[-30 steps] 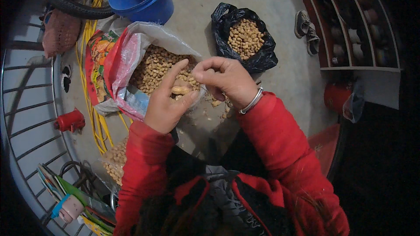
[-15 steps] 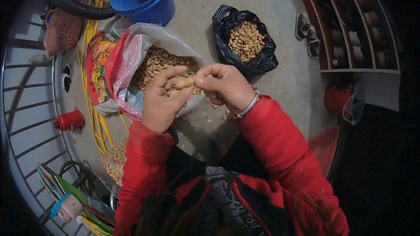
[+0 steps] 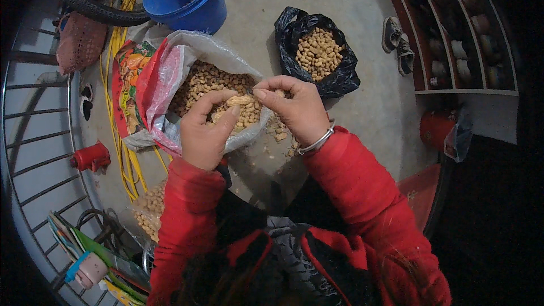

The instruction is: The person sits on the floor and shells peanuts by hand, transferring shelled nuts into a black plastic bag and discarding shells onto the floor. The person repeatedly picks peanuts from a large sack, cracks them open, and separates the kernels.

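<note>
- While the left hand (image 3: 207,133) pinches a peanut (image 3: 241,101) between thumb and fingers at the centre of the frame, the right hand (image 3: 297,109) meets it from the right, its thumb and index fingertips pressed together beside the nut's end; whether they grip the shell cannot be told.
- A silver bracelet (image 3: 319,139) circles the right wrist, just above a red sleeve (image 3: 362,175).
- Beneath and behind the left hand, left of centre, a woven sack (image 3: 154,88) lies open-mouthed, with many unshelled peanuts (image 3: 211,82) inside.
- Near the upper centre, a black plastic bag (image 3: 344,76) stands open around more peanuts (image 3: 319,54), well apart from the sack.
- Loose pieces (image 3: 279,130) litter the floor below the right hand.
- A blue bucket (image 3: 198,16) stands at the upper left, just beyond the sack.
</note>
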### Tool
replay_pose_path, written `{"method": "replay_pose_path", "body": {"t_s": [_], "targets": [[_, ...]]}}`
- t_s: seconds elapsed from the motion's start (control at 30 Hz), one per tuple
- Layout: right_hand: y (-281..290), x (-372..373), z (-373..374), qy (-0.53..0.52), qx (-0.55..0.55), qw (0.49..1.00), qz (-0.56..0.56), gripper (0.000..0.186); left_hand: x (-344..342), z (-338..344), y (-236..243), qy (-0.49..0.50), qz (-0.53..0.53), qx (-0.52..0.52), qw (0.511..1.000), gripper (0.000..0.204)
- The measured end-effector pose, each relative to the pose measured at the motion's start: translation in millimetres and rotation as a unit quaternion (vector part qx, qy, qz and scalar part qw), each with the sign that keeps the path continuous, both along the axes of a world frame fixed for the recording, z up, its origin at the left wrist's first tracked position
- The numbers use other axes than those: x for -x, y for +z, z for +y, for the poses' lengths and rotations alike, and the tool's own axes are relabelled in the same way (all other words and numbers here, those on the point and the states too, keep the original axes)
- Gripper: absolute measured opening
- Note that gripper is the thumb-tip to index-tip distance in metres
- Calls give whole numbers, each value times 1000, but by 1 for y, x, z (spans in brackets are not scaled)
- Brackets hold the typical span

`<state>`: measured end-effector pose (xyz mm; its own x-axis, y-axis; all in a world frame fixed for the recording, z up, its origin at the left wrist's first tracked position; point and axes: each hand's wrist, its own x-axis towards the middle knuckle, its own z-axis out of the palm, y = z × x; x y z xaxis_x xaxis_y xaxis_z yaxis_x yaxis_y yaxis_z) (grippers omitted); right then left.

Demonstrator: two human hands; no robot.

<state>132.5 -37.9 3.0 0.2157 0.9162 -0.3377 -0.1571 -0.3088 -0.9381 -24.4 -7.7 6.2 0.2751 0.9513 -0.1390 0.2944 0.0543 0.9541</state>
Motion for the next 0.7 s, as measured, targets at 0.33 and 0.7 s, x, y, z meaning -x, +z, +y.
{"method": "replay_pose_path", "body": {"t_s": [0.33,0.7], "targets": [[-7,2,-4,24,25,999,41,22,-4,1,-9,44,51,-193,979,17],[-7,11,-3,-2,55,926,373,20,-20,-10,-7,-46,58,-294,953,14]]}}
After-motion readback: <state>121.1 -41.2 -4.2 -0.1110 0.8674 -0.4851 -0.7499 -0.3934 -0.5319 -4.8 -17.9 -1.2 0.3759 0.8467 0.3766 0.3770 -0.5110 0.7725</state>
